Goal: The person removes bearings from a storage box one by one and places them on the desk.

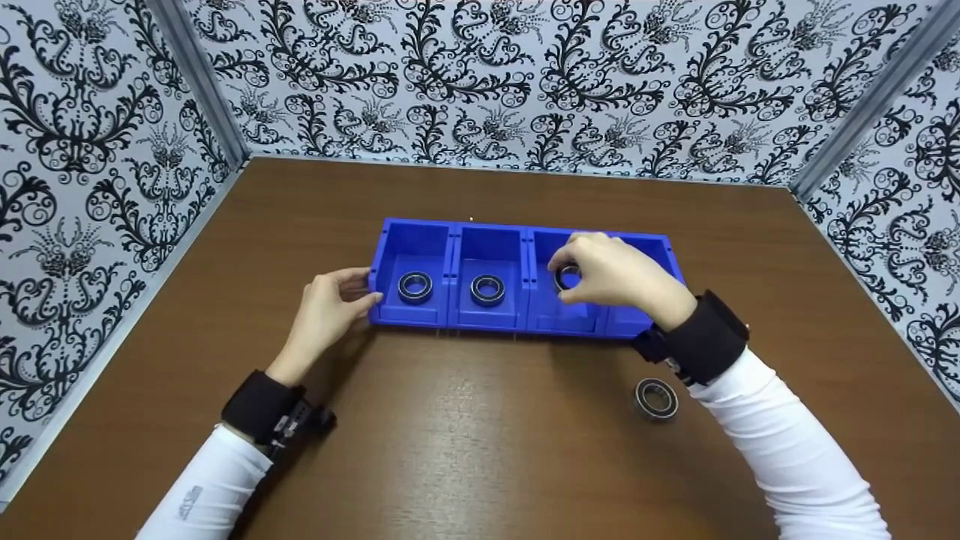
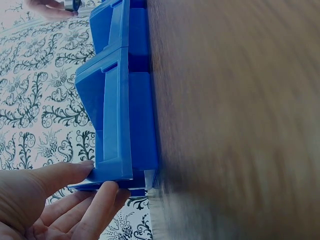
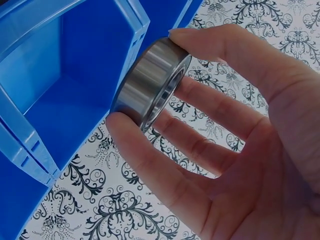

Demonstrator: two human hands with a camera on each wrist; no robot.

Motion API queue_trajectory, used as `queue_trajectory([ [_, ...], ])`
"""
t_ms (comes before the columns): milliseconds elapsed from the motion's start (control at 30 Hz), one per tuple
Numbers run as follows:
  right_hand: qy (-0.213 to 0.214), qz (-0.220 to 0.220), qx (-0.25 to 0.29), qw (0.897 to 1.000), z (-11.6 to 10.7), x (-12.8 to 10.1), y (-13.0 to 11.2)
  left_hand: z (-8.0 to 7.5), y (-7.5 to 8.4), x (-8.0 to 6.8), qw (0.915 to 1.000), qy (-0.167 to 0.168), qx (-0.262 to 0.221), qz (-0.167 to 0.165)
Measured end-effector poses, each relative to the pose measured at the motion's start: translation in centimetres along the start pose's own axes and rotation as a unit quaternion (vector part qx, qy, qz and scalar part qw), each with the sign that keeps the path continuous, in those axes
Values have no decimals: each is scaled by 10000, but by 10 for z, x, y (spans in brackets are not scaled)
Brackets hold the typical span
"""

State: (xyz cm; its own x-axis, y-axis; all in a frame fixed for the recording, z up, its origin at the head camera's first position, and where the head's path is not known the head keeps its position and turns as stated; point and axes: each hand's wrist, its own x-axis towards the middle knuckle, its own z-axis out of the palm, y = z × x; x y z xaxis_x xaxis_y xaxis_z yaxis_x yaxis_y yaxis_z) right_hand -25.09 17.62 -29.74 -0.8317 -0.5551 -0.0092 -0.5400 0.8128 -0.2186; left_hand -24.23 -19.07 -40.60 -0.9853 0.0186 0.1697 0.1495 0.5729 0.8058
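Note:
A blue bin with several compartments (image 1: 487, 320) stands on the table. My left hand (image 1: 328, 309) pinches its left end wall between thumb and fingers, as the left wrist view also shows. Over the third compartment from the left, my right hand (image 1: 611, 274) holds a steel ball bearing (image 3: 150, 77) by its outer ring, thumb on one side and index finger opposite. One bearing (image 1: 415, 287) lies flat in the leftmost compartment, and another bearing (image 1: 487, 290) lies in the second. The right hand and wrist partly cover the rightmost compartment.
A loose bearing (image 1: 656, 399) lies on the brown wooden table (image 1: 450, 435), in front of the bin and beside the right forearm. Patterned black-and-white panels (image 1: 480, 90) enclose the table at the back and both sides.

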Motion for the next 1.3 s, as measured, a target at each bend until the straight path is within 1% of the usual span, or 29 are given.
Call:
queue_trajectory([
  [300, -27, -7, 48, 10000, 1, -6, -5, 0, 0, 0, 9999, -43, -109, -70],
  [633, 34, -68, 1, 10000, 7, -12, -4, 0, 0, 0, 9999, -23, -115, -67],
  [900, 27, 36, -7, 10000, 10, -18, -6, -1, 0, 0, 9998, -101, -154, -83],
  [1300, 66, -84, 0, 9999, 15, -24, -6, 0, -1, 0, 9999, -53, -117, -48],
])
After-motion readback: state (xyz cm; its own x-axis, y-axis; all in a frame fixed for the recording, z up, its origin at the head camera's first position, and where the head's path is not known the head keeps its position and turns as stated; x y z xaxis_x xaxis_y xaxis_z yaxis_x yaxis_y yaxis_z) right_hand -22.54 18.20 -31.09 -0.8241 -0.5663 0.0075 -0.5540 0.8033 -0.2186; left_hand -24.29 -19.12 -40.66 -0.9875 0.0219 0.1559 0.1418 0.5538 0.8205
